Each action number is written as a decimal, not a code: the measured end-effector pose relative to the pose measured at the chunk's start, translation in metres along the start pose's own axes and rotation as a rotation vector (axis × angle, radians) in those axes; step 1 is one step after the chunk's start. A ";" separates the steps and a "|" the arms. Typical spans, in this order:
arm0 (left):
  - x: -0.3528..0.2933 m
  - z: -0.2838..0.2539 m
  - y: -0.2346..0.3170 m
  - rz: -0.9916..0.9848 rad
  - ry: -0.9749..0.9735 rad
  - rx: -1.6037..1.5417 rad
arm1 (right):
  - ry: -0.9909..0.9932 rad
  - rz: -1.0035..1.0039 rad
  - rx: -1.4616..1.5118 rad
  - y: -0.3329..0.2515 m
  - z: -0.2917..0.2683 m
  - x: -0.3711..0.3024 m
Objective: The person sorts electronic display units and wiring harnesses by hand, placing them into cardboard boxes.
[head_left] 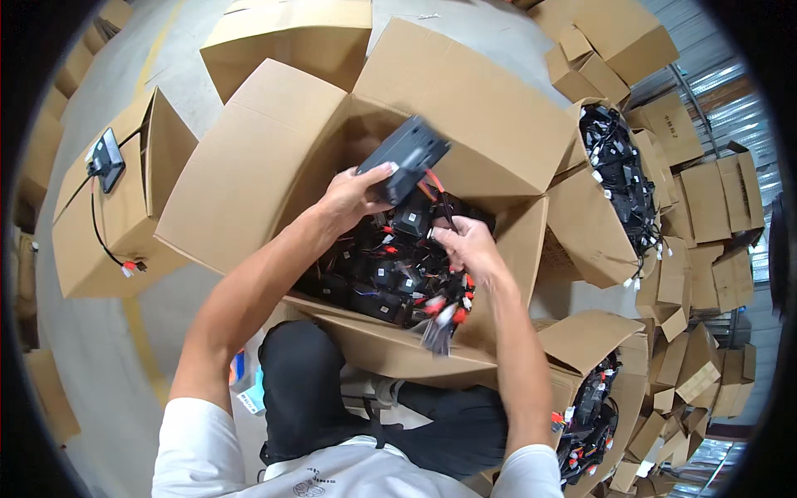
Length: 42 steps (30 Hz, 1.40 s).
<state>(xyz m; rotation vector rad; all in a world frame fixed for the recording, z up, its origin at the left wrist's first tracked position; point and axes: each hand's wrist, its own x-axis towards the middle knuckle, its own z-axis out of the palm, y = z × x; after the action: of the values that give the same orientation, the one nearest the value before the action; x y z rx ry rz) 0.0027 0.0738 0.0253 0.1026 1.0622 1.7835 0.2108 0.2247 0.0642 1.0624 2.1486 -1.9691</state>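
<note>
My left hand (355, 192) is closed on one end of a black rectangular device (408, 159), tilted above the open cardboard box (452, 104) in front of me. Orange and black wires run from the device down toward my right hand (466, 246). Its fingers are closed around a bundle of cables (444, 311) that hangs down with red and white connectors and a clear plastic piece at the end. Under both hands, the box holds several black devices (382, 274) with small white labels and loose wires. What exactly lies between the right fingers is partly hidden.
At left, a small black device with a cable (106, 160) lies on a closed carton (108, 224). Open cartons of black devices (618, 174) stand at right, another (594, 407) at lower right. Stacked cartons (706, 365) line the right side; another carton (286, 50) stands behind.
</note>
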 end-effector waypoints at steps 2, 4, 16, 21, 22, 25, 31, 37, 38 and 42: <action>0.024 -0.030 -0.029 -0.078 0.065 0.086 | 0.190 -0.246 -0.557 0.024 -0.026 0.043; 0.041 -0.070 -0.057 -0.154 0.175 0.179 | 0.220 -0.301 -0.934 0.018 -0.019 0.073; 0.129 -0.105 -0.149 -0.210 0.524 0.366 | 0.225 -0.558 -1.370 0.150 0.039 0.147; 0.148 -0.103 -0.152 -0.195 0.353 0.334 | 0.362 -0.610 -1.264 0.172 0.029 0.153; 0.148 -0.095 -0.159 -0.223 0.370 0.370 | 0.365 -0.589 -1.277 0.175 0.025 0.149; 0.170 -0.131 -0.167 -0.306 0.382 0.573 | 0.362 -0.410 -1.144 0.153 0.039 0.157; 0.217 -0.201 -0.146 -0.252 0.332 0.892 | 0.002 -0.276 -1.073 0.059 0.056 0.111; 0.185 -0.192 -0.134 0.188 0.182 1.582 | 0.201 -0.625 -1.154 0.007 -0.006 -0.104; 0.178 -0.175 -0.133 0.264 0.111 1.657 | 0.318 -0.663 -1.049 0.008 -0.022 -0.152; 0.101 -0.129 -0.086 -0.015 -0.102 1.281 | 0.863 -0.300 -0.624 0.037 -0.098 -0.341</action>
<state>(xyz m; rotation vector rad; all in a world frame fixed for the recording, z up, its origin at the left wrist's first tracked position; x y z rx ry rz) -0.0505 0.0835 -0.1513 0.9305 1.9439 0.8162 0.5298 0.1573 0.2084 1.6913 3.1577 -0.7473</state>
